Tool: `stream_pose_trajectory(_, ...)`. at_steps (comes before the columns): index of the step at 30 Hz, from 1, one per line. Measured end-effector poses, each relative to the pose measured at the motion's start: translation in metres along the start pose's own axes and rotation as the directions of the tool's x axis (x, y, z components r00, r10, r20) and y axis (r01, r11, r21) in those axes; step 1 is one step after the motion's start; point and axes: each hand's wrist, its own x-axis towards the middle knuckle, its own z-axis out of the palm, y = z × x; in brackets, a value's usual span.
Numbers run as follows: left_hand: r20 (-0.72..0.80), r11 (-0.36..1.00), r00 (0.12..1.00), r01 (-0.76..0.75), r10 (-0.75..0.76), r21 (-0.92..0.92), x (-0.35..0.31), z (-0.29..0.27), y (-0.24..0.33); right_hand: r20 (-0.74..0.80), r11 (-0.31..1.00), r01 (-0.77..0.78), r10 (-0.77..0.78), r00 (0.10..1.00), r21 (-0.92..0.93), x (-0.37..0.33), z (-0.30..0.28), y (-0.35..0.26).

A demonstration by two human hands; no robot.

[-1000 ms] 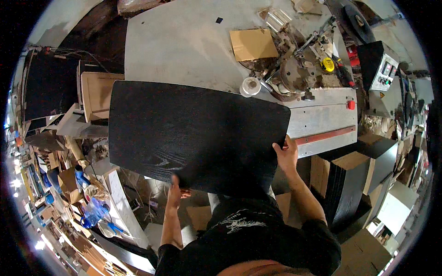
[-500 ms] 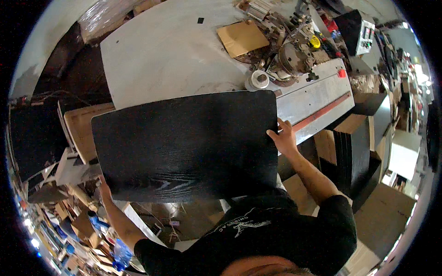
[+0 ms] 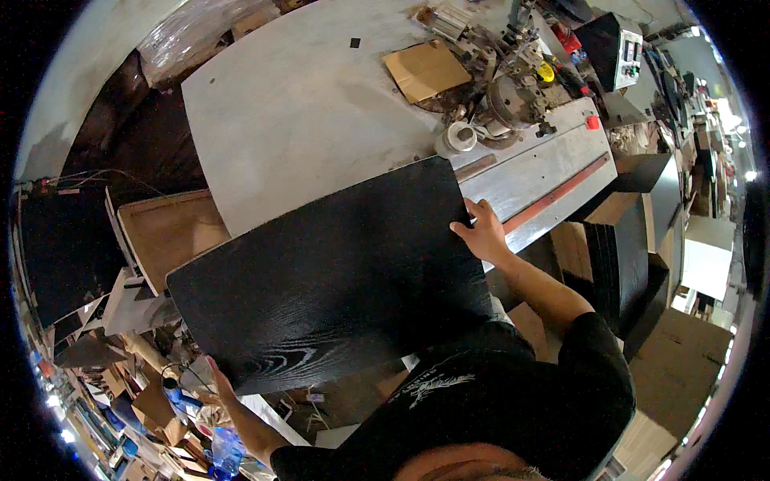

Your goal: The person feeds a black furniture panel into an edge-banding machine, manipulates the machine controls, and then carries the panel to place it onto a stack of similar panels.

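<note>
A wide black wood-grain panel [image 3: 329,272] with rounded corners spans the space before me, tilted so its right end sits farther away than its left. My left hand [image 3: 222,378] is closed on the panel's near left edge, its fingers partly hidden beneath. At the right end, my right hand [image 3: 484,231] grips the short edge, thumb on the top face and other fingers at the side. The panel's far edge overlaps the pale worktable [image 3: 281,120]. Just past its far right corner stands a white round container [image 3: 457,139].
A machine head [image 3: 513,103] stands on the table beside a cardboard piece [image 3: 427,70]. A metal bed with a red strip [image 3: 553,195] runs along the right. Stacked black panels [image 3: 613,268] stand at right; a wooden tray [image 3: 172,232] lies left. Offcuts clutter the lower left.
The panel has turned: its left end has come nearer to me, and the right end has shifted slightly left. Both hands moved with it, still gripping.
</note>
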Motion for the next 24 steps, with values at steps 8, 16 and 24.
stream_pose_trajectory(8,-0.065,0.923,0.972,0.19,-0.224,-0.333,-0.145,0.022,-0.1,-0.04,0.977,0.213,-0.213,0.976,0.009,0.05,-0.002,0.025)
stream_pose_trajectory(16,-0.205,0.827,0.817,0.467,-0.539,-0.314,-0.336,0.107,-0.058,-0.313,0.947,0.239,-0.165,0.935,0.215,0.047,-0.049,0.123)
stream_pose_trajectory(24,-0.195,0.629,0.659,0.523,-0.726,-0.576,-0.464,0.203,-0.043,0.355,0.989,0.06,-0.105,0.929,0.134,-0.001,-0.06,0.223)
